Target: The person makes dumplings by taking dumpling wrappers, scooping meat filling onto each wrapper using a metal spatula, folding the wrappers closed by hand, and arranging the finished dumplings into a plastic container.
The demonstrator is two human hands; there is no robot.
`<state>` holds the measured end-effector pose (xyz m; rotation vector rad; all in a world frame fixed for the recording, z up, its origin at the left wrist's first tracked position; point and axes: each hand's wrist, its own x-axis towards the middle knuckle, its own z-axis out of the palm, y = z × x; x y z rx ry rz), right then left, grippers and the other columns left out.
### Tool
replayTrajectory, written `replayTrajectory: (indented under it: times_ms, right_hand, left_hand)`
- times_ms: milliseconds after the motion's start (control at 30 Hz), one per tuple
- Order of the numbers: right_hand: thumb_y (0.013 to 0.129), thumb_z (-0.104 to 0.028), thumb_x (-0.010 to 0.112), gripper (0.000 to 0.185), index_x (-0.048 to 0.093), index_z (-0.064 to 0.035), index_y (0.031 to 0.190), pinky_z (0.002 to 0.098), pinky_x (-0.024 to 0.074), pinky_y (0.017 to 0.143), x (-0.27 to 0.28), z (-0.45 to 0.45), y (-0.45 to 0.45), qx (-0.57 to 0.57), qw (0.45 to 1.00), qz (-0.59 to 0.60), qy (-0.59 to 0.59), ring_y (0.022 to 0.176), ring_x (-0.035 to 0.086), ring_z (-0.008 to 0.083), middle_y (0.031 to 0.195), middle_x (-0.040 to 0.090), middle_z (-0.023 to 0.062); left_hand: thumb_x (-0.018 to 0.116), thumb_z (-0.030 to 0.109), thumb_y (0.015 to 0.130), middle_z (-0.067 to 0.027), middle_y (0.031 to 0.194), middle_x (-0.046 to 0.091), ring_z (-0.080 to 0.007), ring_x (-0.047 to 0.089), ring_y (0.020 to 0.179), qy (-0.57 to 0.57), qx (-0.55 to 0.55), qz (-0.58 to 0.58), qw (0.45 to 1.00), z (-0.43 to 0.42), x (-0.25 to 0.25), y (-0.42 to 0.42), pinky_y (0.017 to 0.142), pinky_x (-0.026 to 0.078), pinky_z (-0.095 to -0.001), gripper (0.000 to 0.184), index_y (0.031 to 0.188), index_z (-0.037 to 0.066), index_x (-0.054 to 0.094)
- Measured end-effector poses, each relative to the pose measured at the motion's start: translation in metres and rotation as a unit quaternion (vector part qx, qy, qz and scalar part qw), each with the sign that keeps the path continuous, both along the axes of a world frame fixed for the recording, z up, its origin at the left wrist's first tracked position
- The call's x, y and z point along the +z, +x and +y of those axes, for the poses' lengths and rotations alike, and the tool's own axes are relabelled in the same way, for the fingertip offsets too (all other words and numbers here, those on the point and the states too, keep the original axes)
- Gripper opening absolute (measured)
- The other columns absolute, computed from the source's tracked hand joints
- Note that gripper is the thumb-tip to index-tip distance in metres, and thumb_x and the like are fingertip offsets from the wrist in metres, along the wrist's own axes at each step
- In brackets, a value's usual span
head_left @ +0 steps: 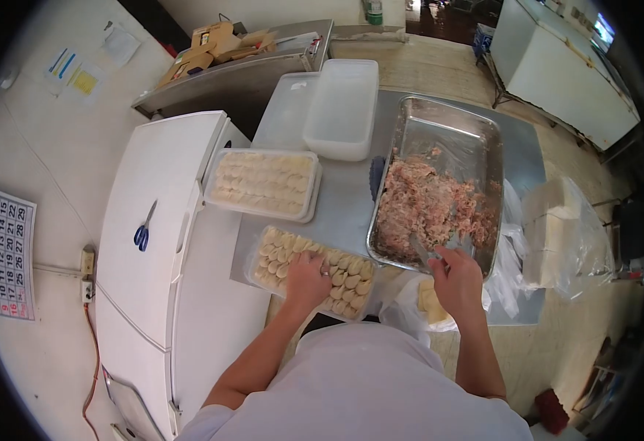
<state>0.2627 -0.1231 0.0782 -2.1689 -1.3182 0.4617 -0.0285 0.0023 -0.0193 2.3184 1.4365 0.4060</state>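
My left hand (308, 281) is over a plastic container of folded dumplings (350, 283), fingers curled down among the rows. What its fingertips hold, if anything, is hidden. My right hand (457, 279) grips a small flat-bladed spatula (422, 250) at the near edge of a deep metal tray (492, 140). The blade touches the pinkish ground meat filling (428, 202) in that tray. Just below my right hand, a stack of pale dumpling wrappers (430, 303) lies in an opened white plastic bag (403, 303).
Beyond the dumplings stands another filled container (263, 184), covered with plastic. An unfilled translucent container (344, 110) is farther back. Bagged wrappers (553, 235) sit right of the metal tray. Blue scissors (142, 234) lie on the white refrigerator (134, 294) at left.
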Motion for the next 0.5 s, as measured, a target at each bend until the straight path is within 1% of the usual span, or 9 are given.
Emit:
replayTrajectory:
  times_ms: [100,200,300,400,500]
  right_hand:
    - [0.09,-0.018,0.071,0.025,0.073,-0.0045,0.111,0.0485,0.0517,0.07,0.005,0.004,-0.004,0.019,1.0,0.012,-0.005,0.08,0.066,0.0393,0.087,0.067,0.0182]
    - [0.09,-0.018,0.071,0.025,0.074,-0.004,0.111,0.0483,0.0519,0.07,0.012,0.006,-0.012,0.037,0.999,0.009,0.003,0.08,0.066,0.0398,0.088,0.067,0.0181]
    - [0.09,-0.017,0.072,0.024,0.074,-0.0036,0.11,0.0481,0.0525,0.071,0.012,0.004,-0.023,0.046,0.999,0.022,0.005,0.08,0.066,0.0397,0.088,0.067,0.018]
    - [0.09,-0.016,0.072,0.024,0.074,-0.0033,0.11,0.0476,0.0528,0.071,0.012,0.002,-0.037,0.045,0.999,0.01,0.002,0.08,0.067,0.0391,0.087,0.067,0.0178]
    - [0.089,-0.015,0.071,0.024,0.074,-0.004,0.11,0.0476,0.0529,0.071,0.005,0.002,-0.053,0.041,0.999,0.028,0.003,0.08,0.067,0.0386,0.087,0.068,0.0171]
  left_hand:
    - [0.065,0.011,0.083,-0.0176,0.109,0.066,-0.0389,0.059,0.105,0.015,0.072,-0.027,0.997,0.007,0.005,-0.01,0.091,0.049,-0.0494,0.022,0.101,0.002,0.074]
    - [0.066,0.011,0.082,-0.0181,0.106,0.067,-0.0394,0.06,0.103,0.048,0.123,0.02,0.991,0.019,0.007,-0.021,0.09,0.049,-0.0498,0.019,0.098,0.003,0.074]
    - [0.067,0.012,0.082,-0.0189,0.101,0.068,-0.0396,0.061,0.1,0.02,0.065,0.004,0.998,0.028,0.001,-0.03,0.087,0.049,-0.0502,0.018,0.096,0.003,0.074]
    - [0.068,0.014,0.083,-0.0194,0.096,0.069,-0.0401,0.062,0.096,0.012,0.023,0.029,0.999,0.028,0.004,-0.026,0.085,0.05,-0.0503,0.018,0.096,0.003,0.074]
    - [0.068,0.017,0.083,-0.0196,0.097,0.07,-0.0399,0.063,0.094,0.011,0.052,0.01,0.999,0.028,0.005,-0.024,0.084,0.051,-0.0505,0.019,0.096,0.003,0.074]
